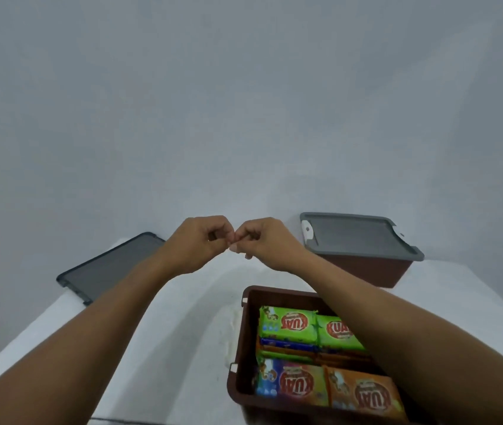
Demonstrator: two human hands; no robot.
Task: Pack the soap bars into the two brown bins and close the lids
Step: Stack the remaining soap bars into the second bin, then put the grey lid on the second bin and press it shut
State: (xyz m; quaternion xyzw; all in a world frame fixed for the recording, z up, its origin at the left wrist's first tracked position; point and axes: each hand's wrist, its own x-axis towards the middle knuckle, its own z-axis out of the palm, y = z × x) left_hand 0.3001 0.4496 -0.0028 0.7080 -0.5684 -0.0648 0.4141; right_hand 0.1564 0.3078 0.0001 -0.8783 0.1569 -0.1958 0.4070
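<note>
Head view: both hands up over the table, mid-frame, fingertips meeting.
L fingers (pixel 220 230): curled in, thumb + index tips pressed to the other hand's tips.
R fingers (pixel 249 234): curled the same way; nothing seen between the tips (too small to tell if sth tiny is pinched).
Left hand (pixel 196 242): raised, back of hand to cam, holds no soap.
Right hand (pixel 270 245): raised, touching left hand at the tips, holds no soap.
R forearm: crosses over the open bin's far right corner, hides part of it.
Open bin (pixel 241 348): brown, no lid, front right on table, below the right arm.
Soap bars: inside open bin, packed flat; green pack (pixel 288 325) far left, 2nd green pack (pixel 336 332) beside it, blue/orange pack (pixel 293 386) near left, orange pack (pixel 366 395) near right; more wrappers on edge between the rows.
Closed bin (pixel 366 273): brown, back right by wall, grey lid (pixel 360 237) on it.
Loose lid (pixel 112 268): dark grey, back left, well apart from both bins.
Table (pixel 167 332): white top.
</note>
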